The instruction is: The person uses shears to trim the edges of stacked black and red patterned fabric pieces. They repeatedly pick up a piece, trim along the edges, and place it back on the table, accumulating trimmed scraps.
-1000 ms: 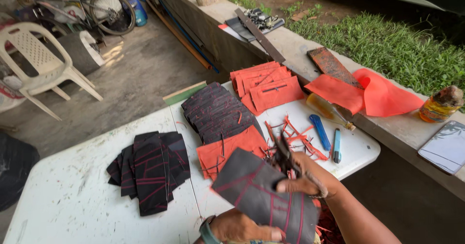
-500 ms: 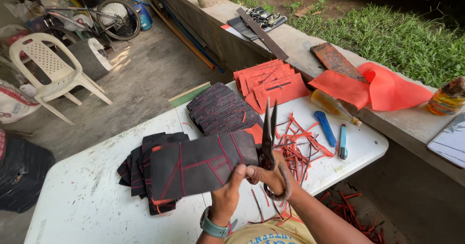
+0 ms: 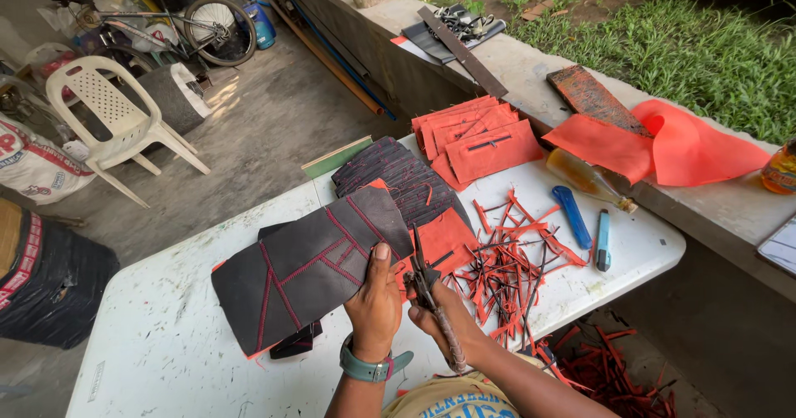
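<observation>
I am seeing the left hand (image 3: pixel 375 303) gripping the black stitched piece (image 3: pixel 311 264) above the counter (image 3: pixel 157 335), while the right hand (image 3: pixel 439 314) is clasping what look like scissors (image 3: pixel 427 289) beside it.

1. My left hand (image 3: pixel 375 302) grips a matt black rubbery panel (image 3: pixel 311 264) with raised red stitching.
2. My right hand (image 3: pixel 439 310) holds dull metal scissors (image 3: pixel 424 279).
3. The white plastic table (image 3: pixel 166 343) looks scuffed and speckled.
4. The orange sheets (image 3: pixel 489 140) look matt and smooth.

Outdoor craft workshop, cutting table (image 3: pixel 166 335), scrap strips (image 3: pixel 514 260), knives (image 3: pixel 572 216)
</observation>
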